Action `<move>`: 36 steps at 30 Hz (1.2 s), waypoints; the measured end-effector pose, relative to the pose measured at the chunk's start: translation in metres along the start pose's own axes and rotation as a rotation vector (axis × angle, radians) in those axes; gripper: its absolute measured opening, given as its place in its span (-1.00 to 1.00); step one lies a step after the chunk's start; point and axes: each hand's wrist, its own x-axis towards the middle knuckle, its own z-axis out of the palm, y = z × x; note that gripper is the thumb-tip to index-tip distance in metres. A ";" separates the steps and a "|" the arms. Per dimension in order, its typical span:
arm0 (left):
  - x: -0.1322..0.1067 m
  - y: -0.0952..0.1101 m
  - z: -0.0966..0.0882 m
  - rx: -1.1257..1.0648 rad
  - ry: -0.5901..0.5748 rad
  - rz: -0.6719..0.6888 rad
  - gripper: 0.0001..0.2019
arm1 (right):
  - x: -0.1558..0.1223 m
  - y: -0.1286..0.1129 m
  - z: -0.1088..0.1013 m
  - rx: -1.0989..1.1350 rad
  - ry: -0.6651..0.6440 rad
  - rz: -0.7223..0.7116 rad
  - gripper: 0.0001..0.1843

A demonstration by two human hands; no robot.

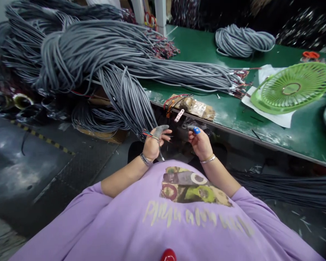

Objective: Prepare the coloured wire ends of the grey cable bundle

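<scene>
My left hand (pixel 154 143) is closed round a grey cable whose end fans into thin coloured wires (pixel 147 133); a grey cot covers its forefinger. My right hand (pixel 199 142) is pinched, with a blue cot on one fingertip, holding something small I cannot make out. Both hands hover in front of my purple shirt, just below the green table's edge (pixel 233 131). A big bundle of grey cables (pixel 130 98) hangs down from the table toward my left hand.
A huge heap of grey cables (pixel 78 50) covers the table's left end. A taped wooden block with red wires (pixel 191 106) sits at the edge. A green plastic fan grille (pixel 293 87) lies on white paper at right, a cable coil (pixel 243 40) behind.
</scene>
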 end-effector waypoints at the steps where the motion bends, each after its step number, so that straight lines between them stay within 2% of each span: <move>1: -0.002 0.002 -0.001 0.009 0.008 0.009 -0.61 | -0.001 -0.001 -0.002 0.003 0.017 -0.008 -0.66; 4: -0.006 0.007 -0.001 0.040 0.017 0.027 -0.61 | -0.007 -0.003 -0.004 -0.029 0.028 -0.035 -0.69; 6: -0.008 0.010 0.001 0.031 0.047 0.041 -0.63 | -0.014 -0.003 0.000 -0.115 -0.069 -0.024 -0.70; 8: -0.010 0.015 0.003 0.009 0.092 0.066 -0.64 | -0.020 0.002 0.009 -0.250 -0.276 0.035 -0.66; 11: -0.014 0.023 0.007 -0.008 0.120 0.108 -0.67 | -0.021 0.023 0.030 -0.474 -0.679 0.194 -0.62; 14: -0.022 0.031 0.009 0.000 0.085 0.130 -0.70 | -0.008 0.056 0.044 -0.661 -0.905 0.399 -0.61; 15: -0.025 0.033 0.009 0.006 0.062 0.130 -0.71 | -0.001 0.066 0.044 -0.767 -0.900 0.455 -0.66; 16: -0.027 0.035 0.008 0.011 0.039 0.129 -0.72 | 0.006 0.075 0.042 -0.873 -0.827 0.467 -0.72; 19: -0.031 0.040 0.003 0.036 -0.030 0.099 -0.73 | 0.021 0.087 0.022 -0.940 -0.653 0.372 -0.73; 23: -0.026 0.037 -0.004 0.129 -0.082 -0.020 -0.69 | 0.026 0.083 -0.014 -0.936 -0.461 0.270 -0.66; 26: -0.017 0.030 -0.004 0.193 -0.130 -0.143 -0.65 | 0.021 0.071 -0.025 -0.884 -0.359 0.203 -0.78; 29: -0.009 0.022 -0.002 0.227 -0.170 -0.216 -0.64 | 0.011 0.048 -0.019 -0.837 -0.273 0.108 -0.76; 31: -0.006 0.016 -0.001 0.257 -0.184 -0.231 -0.64 | 0.001 0.028 -0.007 -0.788 -0.239 -0.050 -0.74; 33: -0.003 0.010 -0.001 0.289 -0.201 -0.221 -0.65 | -0.011 0.010 0.009 -0.718 -0.290 -0.178 -0.74; 36: 0.000 0.003 -0.002 0.318 -0.256 -0.173 -0.73 | -0.026 -0.007 0.034 -0.677 -0.417 -0.215 -0.76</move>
